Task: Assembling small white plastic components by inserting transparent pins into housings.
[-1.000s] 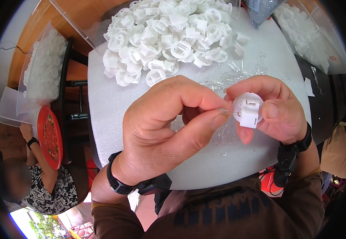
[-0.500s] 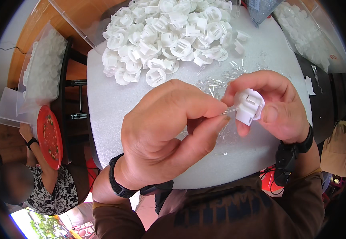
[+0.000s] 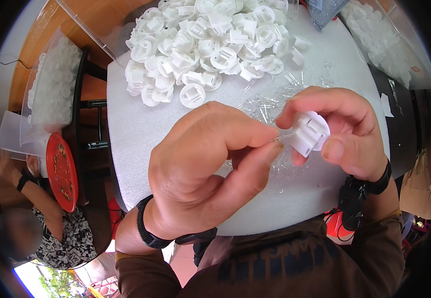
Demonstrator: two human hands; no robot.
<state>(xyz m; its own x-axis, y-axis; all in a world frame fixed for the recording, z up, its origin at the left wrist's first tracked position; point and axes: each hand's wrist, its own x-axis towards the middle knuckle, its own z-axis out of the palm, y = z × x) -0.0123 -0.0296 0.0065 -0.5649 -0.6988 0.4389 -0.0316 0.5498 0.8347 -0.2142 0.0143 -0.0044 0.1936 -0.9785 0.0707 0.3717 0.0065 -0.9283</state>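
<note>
Between the thumb and fingertips of my left hand (image 3: 200, 159) is a clear LED (image 3: 286, 137) with thin wire legs, pinched level with the tabletop. Its far end points at the side of a white plastic housing (image 3: 308, 134), a round disc with a slotted block on it. My right hand (image 3: 357, 131) grips that housing between thumb and fingers, tilted toward the left hand. Whether the LED touches or enters the housing, I cannot tell. Loose LEDs (image 3: 262, 107) lie scattered behind both hands, partly hidden by them.
A large heap of white housings (image 3: 190, 44) covers the far side of the white foam-topped table (image 3: 131, 149). Clear bins of white parts stand at left (image 3: 54, 84) and far right (image 3: 379, 44). At left, another person (image 3: 64, 238) sits near a red tray (image 3: 61, 171).
The housing has turned a little in my right fingers, and my right thumb has shifted. My left hand has drifted slightly left. The other person's hand has risen toward the clear bin.
</note>
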